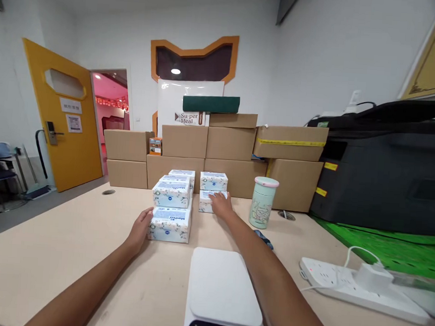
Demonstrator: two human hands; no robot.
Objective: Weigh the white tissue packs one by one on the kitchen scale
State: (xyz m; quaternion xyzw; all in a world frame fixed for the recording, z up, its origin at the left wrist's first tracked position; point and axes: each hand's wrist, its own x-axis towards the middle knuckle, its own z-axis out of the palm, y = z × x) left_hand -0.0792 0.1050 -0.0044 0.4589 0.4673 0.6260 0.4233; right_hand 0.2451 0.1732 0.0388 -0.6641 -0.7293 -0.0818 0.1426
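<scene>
Several white tissue boxes with a blue print stand in two stacks on the beige table point(66, 251). My left hand point(140, 228) rests against the left side of the bottom box point(170, 224) of the near stack, fingers curved round its edge. My right hand point(220, 203) reaches further back and lies on the lower box point(206, 202) of the far stack, fingers bent over its top; another box point(213, 181) sits on that one. A white kitchen scale point(221, 292) stands close to me between my forearms.
A mint-green cup with a pink lid point(262, 202) stands right of the boxes. A white power strip with a charger point(358, 284) lies at the right. Brown cartons point(218, 155) line the far table edge. A black printer point(388, 165) sits right; a yellow door point(62, 117) is left.
</scene>
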